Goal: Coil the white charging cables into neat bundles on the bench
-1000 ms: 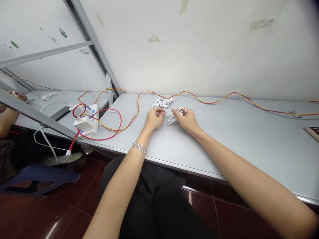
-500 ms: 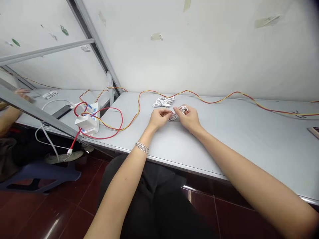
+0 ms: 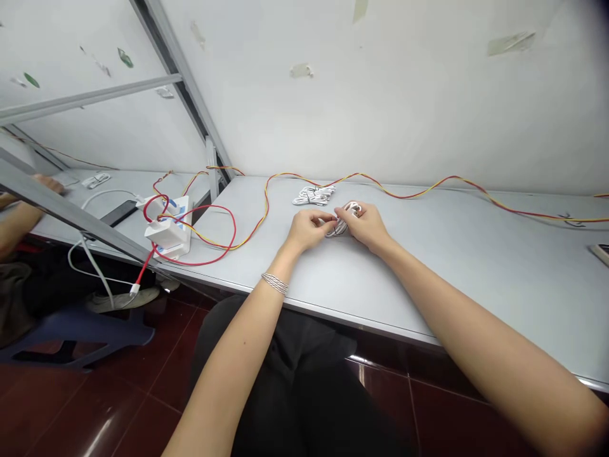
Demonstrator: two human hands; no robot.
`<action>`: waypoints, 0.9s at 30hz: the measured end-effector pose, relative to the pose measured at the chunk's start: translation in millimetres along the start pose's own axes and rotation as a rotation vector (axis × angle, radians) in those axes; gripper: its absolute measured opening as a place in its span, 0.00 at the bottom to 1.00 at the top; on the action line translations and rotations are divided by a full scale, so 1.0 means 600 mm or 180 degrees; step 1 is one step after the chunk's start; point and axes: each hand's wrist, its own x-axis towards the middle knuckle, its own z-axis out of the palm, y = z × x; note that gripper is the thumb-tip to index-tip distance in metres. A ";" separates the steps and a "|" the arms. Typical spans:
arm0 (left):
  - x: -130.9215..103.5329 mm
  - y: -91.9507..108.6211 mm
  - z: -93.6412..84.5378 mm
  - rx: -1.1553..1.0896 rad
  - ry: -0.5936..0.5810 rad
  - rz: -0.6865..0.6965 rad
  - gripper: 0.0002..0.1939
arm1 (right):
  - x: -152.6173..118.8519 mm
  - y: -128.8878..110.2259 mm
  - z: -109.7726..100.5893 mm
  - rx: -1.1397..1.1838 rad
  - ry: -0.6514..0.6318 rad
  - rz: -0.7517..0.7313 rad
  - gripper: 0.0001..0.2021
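A coiled white cable is in my right hand, its fingers wrapped round the bundle just above the grey table. The thumb and fingers of my left hand are pinched together at the bundle's left side, with a dark tie there too small to make out well. Behind my hands lies a second white cable bundle, bound with a dark tie and flat on the table.
A power strip with white plugs and looped red wire stands at the left. A red and yellow wire runs along the wall. A grey frame post divides the table. Beyond it are another person's arm and a phone.
My hands and the held cable have shifted slightly right. My left fingertips have closed further toward the bundle's tie. The other person's hand at far left has moved a little.
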 end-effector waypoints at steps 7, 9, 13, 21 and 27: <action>0.004 -0.009 0.009 -0.0376 0.0135 0.0249 0.09 | 0.002 0.009 0.001 -0.0155 -0.0122 -0.0402 0.17; 0.006 -0.012 0.010 -0.0610 0.0201 0.0158 0.08 | 0.002 0.011 0.002 -0.0168 -0.0101 -0.0466 0.17; 0.007 -0.010 0.007 -0.1069 0.0157 -0.0212 0.10 | 0.000 0.010 0.004 -0.0179 -0.0020 -0.0527 0.17; 0.005 0.009 0.001 -0.1274 0.0048 -0.0378 0.11 | -0.002 0.010 0.005 -0.0084 -0.0046 -0.0473 0.17; -0.004 0.029 -0.001 -0.1381 0.0182 -0.0621 0.17 | -0.005 0.006 0.007 -0.0085 0.0031 -0.0482 0.19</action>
